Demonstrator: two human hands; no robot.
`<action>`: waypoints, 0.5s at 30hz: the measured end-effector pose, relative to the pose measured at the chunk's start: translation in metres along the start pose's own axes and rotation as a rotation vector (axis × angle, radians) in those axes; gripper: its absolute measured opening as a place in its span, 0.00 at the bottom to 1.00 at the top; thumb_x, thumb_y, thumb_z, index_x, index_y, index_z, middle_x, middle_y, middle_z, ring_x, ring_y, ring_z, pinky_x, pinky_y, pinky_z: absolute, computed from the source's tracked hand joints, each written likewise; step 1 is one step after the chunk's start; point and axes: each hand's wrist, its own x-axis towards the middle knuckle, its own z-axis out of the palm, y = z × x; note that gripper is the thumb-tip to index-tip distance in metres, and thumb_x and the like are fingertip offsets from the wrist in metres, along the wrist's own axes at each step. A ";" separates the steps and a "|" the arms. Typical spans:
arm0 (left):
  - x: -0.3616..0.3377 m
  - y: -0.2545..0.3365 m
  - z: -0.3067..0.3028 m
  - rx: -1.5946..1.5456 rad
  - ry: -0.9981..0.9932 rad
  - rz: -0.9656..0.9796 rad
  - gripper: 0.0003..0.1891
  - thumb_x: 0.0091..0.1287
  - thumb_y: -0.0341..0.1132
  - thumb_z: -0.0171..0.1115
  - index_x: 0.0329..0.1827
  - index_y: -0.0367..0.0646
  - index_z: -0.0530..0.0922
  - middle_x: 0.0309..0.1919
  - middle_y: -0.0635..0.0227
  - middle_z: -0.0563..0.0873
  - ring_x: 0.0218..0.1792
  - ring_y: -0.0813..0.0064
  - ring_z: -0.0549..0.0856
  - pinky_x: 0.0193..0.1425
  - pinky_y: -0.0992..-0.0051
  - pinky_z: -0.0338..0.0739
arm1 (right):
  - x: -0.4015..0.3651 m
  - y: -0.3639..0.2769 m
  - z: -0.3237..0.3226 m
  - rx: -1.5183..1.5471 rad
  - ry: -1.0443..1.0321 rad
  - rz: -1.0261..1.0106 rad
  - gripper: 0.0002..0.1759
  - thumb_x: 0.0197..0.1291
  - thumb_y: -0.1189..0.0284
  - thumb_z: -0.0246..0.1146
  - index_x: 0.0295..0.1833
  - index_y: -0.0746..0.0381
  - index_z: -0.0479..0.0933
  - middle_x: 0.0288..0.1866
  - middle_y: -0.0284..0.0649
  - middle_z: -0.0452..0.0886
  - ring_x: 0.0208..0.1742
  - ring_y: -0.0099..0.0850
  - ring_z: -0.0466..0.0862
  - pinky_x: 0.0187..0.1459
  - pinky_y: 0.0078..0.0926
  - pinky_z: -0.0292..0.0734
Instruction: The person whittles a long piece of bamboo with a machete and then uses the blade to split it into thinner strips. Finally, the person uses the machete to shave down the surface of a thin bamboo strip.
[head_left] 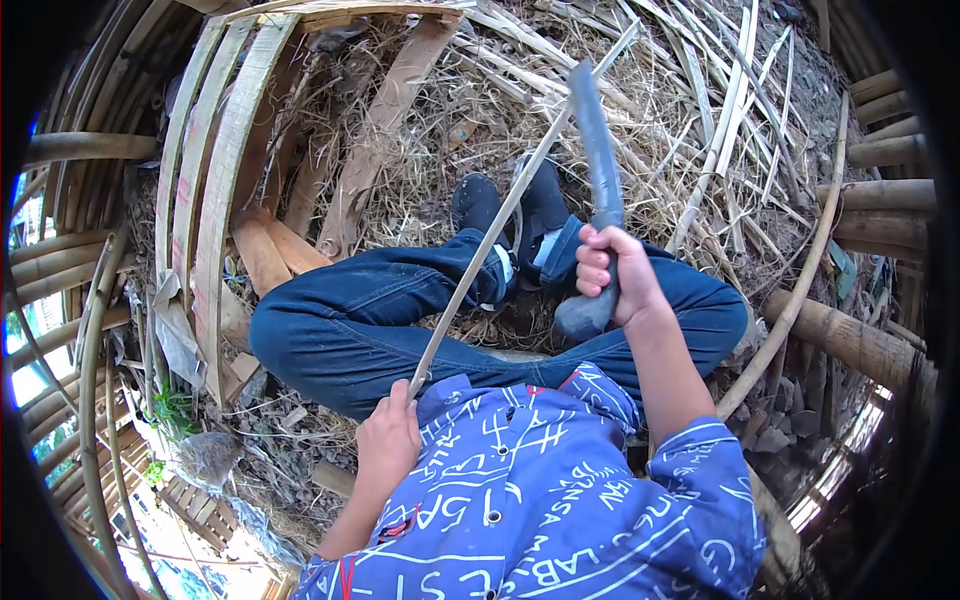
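A long thin bamboo strip [490,235] runs diagonally from my left hand [391,432] up past my shoes. My left hand is closed around its lower end, close to my shirt. My right hand [615,272] grips the handle of a machete [597,150], whose blade points up and away over my right shin. The thick dark butt of the handle sticks out below my fist. Near the top of the view the blade tip lies beside the strip; whether they touch I cannot tell.
My crossed legs [340,310] and dark shoes [478,203] rest on ground strewn with shavings. Wooden slats [235,170] stand at the left. Split bamboo strips [735,110] lie at the upper right. Bamboo poles [850,340] border the right side, and a plastic bag [205,455] lies at the lower left.
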 end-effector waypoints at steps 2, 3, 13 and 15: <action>0.001 -0.001 0.002 -0.001 -0.003 0.008 0.12 0.70 0.33 0.55 0.55 0.43 0.70 0.30 0.50 0.83 0.31 0.46 0.84 0.33 0.51 0.77 | 0.006 -0.009 -0.004 -0.001 0.003 -0.080 0.05 0.59 0.72 0.56 0.37 0.54 0.66 0.19 0.24 0.64 0.15 0.18 0.65 0.20 0.21 0.65; 0.002 -0.001 0.001 -0.003 -0.004 0.014 0.12 0.70 0.33 0.55 0.55 0.43 0.70 0.30 0.50 0.83 0.31 0.46 0.84 0.33 0.51 0.77 | 0.010 -0.015 -0.005 0.013 -0.008 -0.057 0.05 0.59 0.72 0.56 0.37 0.54 0.66 0.19 0.24 0.64 0.15 0.18 0.65 0.20 0.21 0.65; 0.006 0.006 -0.013 -0.053 -0.021 -0.001 0.09 0.69 0.32 0.58 0.48 0.43 0.71 0.25 0.49 0.84 0.30 0.45 0.85 0.32 0.50 0.76 | 0.012 0.013 0.006 -0.133 -0.105 0.278 0.05 0.59 0.73 0.56 0.40 0.57 0.67 0.21 0.25 0.66 0.16 0.19 0.67 0.20 0.23 0.67; 0.011 0.006 -0.020 -0.067 -0.042 -0.022 0.09 0.68 0.33 0.59 0.48 0.43 0.71 0.24 0.48 0.83 0.29 0.44 0.84 0.31 0.48 0.75 | -0.004 0.016 0.015 -0.297 -0.084 0.232 0.04 0.58 0.74 0.58 0.38 0.58 0.69 0.20 0.28 0.68 0.15 0.21 0.69 0.19 0.25 0.68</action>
